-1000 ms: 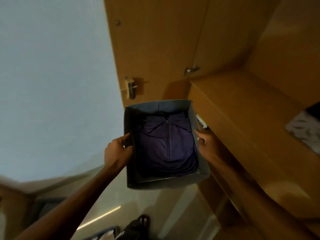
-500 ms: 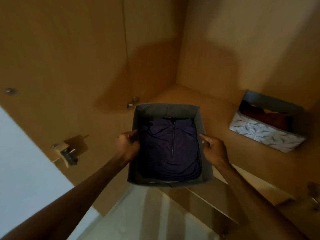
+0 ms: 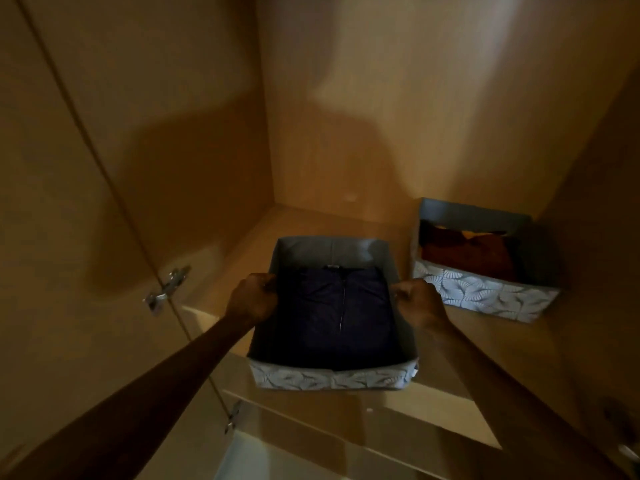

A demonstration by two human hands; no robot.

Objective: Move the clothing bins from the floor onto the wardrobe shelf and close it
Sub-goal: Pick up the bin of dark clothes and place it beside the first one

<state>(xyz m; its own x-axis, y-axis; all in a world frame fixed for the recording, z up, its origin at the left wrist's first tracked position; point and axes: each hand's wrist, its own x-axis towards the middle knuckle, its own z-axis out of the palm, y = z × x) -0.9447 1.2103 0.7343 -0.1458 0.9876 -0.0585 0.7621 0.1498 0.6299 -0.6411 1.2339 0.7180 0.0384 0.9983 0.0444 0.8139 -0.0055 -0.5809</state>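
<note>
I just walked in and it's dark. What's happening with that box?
A person's left hand and right hand grip the side walls of a patterned bin holding a folded purple top. It is partly over the wardrobe shelf, its near end sticking out. A second bin with reddish clothes sits on the shelf to its right.

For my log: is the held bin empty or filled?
Filled: a folded dark garment lies inside the bin, below its rim.

patterned bin (image 3: 332, 381): navy garment, front past shelf (image 3: 239, 265) edge | second bin (image 3: 485, 296): on shelf
</note>
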